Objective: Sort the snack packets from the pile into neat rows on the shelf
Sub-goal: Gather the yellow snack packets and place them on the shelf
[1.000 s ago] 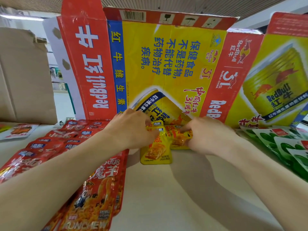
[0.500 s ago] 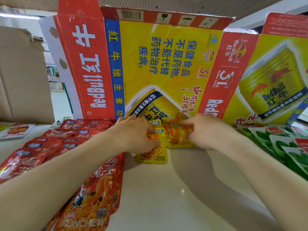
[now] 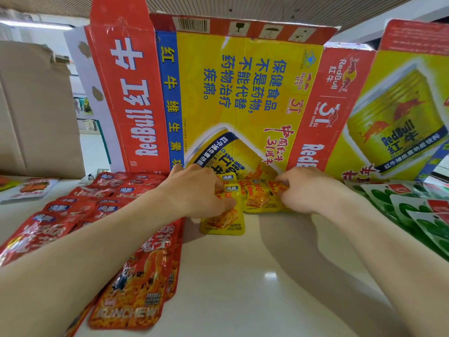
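1. Nearest, the large red packets (image 3: 136,288) are partly hidden under the left forearm; they lie on the white shelf (image 3: 255,288).
2. At the right edge, green packets (image 3: 413,210) are cut off by the frame. Small red packets (image 3: 80,205) are spread at the left.
3. The front yellow packet (image 3: 223,222) is gripped by the left hand (image 3: 196,193), fingers curled over its top.
4. The back yellow packets (image 3: 260,200) are pinched at their right end by the right hand (image 3: 306,190); the fingertips are mostly hidden.
5. Since half a second earlier, both hands are hardly shifted.
6. Directly behind, the way is blocked by an upright Red Bull carton (image 3: 243,93); a brown box (image 3: 36,117) stands far left.
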Tool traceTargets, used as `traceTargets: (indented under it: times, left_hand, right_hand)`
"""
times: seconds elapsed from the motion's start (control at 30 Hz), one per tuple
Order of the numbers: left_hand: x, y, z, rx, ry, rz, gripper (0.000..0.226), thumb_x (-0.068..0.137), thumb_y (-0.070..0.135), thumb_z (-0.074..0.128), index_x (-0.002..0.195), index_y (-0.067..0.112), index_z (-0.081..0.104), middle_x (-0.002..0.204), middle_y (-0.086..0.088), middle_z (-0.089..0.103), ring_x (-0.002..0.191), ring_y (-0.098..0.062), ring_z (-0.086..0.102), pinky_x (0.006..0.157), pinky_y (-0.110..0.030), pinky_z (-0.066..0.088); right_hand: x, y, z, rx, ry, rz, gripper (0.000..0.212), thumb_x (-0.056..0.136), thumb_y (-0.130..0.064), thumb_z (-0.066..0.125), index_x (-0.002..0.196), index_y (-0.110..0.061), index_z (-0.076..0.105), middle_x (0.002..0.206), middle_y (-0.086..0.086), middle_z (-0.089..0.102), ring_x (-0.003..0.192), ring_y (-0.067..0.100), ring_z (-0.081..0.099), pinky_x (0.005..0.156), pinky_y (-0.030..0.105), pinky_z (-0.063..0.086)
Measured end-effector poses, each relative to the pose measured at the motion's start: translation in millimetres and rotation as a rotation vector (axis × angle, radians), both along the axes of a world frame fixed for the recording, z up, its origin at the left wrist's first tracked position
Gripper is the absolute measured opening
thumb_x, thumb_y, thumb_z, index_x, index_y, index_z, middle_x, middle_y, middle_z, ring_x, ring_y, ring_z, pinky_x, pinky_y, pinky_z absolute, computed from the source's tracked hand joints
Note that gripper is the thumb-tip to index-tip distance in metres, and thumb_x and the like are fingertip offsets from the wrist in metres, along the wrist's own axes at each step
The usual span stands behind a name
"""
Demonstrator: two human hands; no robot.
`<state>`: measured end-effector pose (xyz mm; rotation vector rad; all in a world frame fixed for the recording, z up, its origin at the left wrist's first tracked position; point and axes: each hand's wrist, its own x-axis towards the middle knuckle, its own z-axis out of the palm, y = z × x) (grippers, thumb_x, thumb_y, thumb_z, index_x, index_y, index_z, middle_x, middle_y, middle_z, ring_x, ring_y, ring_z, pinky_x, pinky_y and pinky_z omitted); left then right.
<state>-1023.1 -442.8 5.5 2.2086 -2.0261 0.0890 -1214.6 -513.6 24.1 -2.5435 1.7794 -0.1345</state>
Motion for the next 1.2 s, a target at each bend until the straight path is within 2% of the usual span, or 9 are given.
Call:
traceTargets:
  times: [0.1, 0.17, 0.23, 0.37, 0.47, 0.63, 0.77, 0.9, 1.2]
  left_hand:
    - [-3.3, 3.4, 8.1, -0.042, 0.038, 0.002, 0.058, 0.088, 0.073, 0.042, 0.13, 0.037, 0.06, 0.079, 0.014, 0.053, 0.102, -0.014, 0.051, 0.111, -0.043, 0.028]
    - [-7.4, 8.0, 19.6, -0.092, 0.03, -0.018, 0.058, 0.09, 0.07, 0.041, 0.134, 0.035, 0.056, 0.103, 0.011, 0.064, 0.117, -0.016, 0.051, 0.11, -0.043, 0.026]
    - [-12.5, 13.8, 30.5, -0.208, -0.016, -0.052, 0.056, 0.092, 0.067, 0.042, 0.136, 0.035, 0.053, 0.135, 0.011, 0.056, 0.127, -0.015, 0.047, 0.109, -0.044, 0.025]
    - [-24.1, 42.4, 39.8, -0.54, -0.015, -0.074, 0.051, 0.092, 0.059, 0.047, 0.138, 0.036, 0.048, 0.146, 0.014, 0.043, 0.133, -0.013, 0.04, 0.106, -0.04, 0.027]
    - [-30.9, 74.4, 34.4, -0.647, -0.019, -0.053, 0.056, 0.091, 0.059, 0.046, 0.142, 0.035, 0.043, 0.155, 0.013, 0.032, 0.14, -0.014, 0.032, 0.109, -0.041, 0.025]
    - [-31.2, 123.5, 20.8, -0.655, -0.065, 0.059, 0.063, 0.093, 0.062, 0.032, 0.15, 0.033, 0.031, 0.162, 0.014, 0.017, 0.147, -0.01, 0.022, 0.112, -0.04, 0.024]
    - [-29.2, 171.3, 14.3, -0.63, -0.129, 0.171, 0.06, 0.096, 0.059, 0.029, 0.15, 0.034, 0.027, 0.163, 0.011, 0.015, 0.147, -0.012, 0.022, 0.111, -0.043, 0.024]
    - [-22.2, 212.8, 12.2, -0.656, -0.162, 0.273, 0.063, 0.093, 0.061, 0.026, 0.149, 0.032, 0.03, 0.163, 0.008, 0.016, 0.145, -0.013, 0.022, 0.107, -0.035, 0.016]
    - [14.5, 296.9, -6.4, -0.679, -0.19, 0.324, 0.055, 0.097, 0.057, 0.032, 0.146, 0.033, 0.031, 0.163, 0.004, 0.019, 0.147, -0.017, 0.022, 0.114, -0.043, 0.022]
  right_hand:
    - [2.6, 8.0, 3.9, -0.144, -0.134, 0.077, 0.049, 0.088, -0.027, 0.056, 0.137, -0.029, 0.053, 0.136, 0.004, 0.054, 0.123, 0.029, 0.052, 0.098, 0.04, 0.047]
    - [5.6, 16.9, 5.6, -0.236, -0.259, 0.157, 0.047, 0.089, -0.027, 0.056, 0.136, -0.026, 0.053, 0.136, 0.001, 0.053, 0.124, 0.028, 0.049, 0.099, 0.041, 0.045]
    - [8.3, 25.0, 7.3, -0.315, -0.389, 0.241, 0.046, 0.091, -0.028, 0.056, 0.136, -0.025, 0.053, 0.137, -0.003, 0.052, 0.127, 0.027, 0.046, 0.101, 0.043, 0.043]
    - [10.5, 39.2, 13.0, -0.483, -0.494, 0.33, 0.043, 0.094, -0.032, 0.054, 0.136, -0.027, 0.052, 0.143, -0.008, 0.046, 0.131, 0.025, 0.04, 0.104, 0.047, 0.036]
    - [8.8, 53.5, 18.1, -0.564, -0.538, 0.419, 0.044, 0.094, -0.031, 0.055, 0.138, -0.027, 0.05, 0.147, -0.008, 0.043, 0.134, 0.022, 0.037, 0.106, 0.045, 0.03]
    - [11.8, 85.1, 21.9, -0.621, -0.616, 0.63, 0.048, 0.091, -0.038, 0.047, 0.137, -0.027, 0.054, 0.145, -0.008, 0.048, 0.131, 0.018, 0.044, 0.106, 0.046, 0.031]
    - [15.8, 115.4, 21.7, -0.672, -0.569, 0.779, 0.05, 0.093, -0.043, 0.046, 0.14, -0.025, 0.051, 0.151, -0.004, 0.041, 0.14, 0.018, 0.034, 0.109, 0.05, 0.027]
    - [22.3, 145.6, 22.6, -0.669, -0.588, 0.83, 0.053, 0.094, -0.045, 0.045, 0.143, -0.025, 0.048, 0.155, -0.003, 0.035, 0.144, 0.019, 0.026, 0.109, 0.052, 0.022]
    - [73.6, 230.9, -7.1, -0.652, -0.62, 0.936, 0.053, 0.094, -0.044, 0.047, 0.142, -0.023, 0.048, 0.158, -0.001, 0.031, 0.146, 0.022, 0.023, 0.109, 0.051, 0.021]
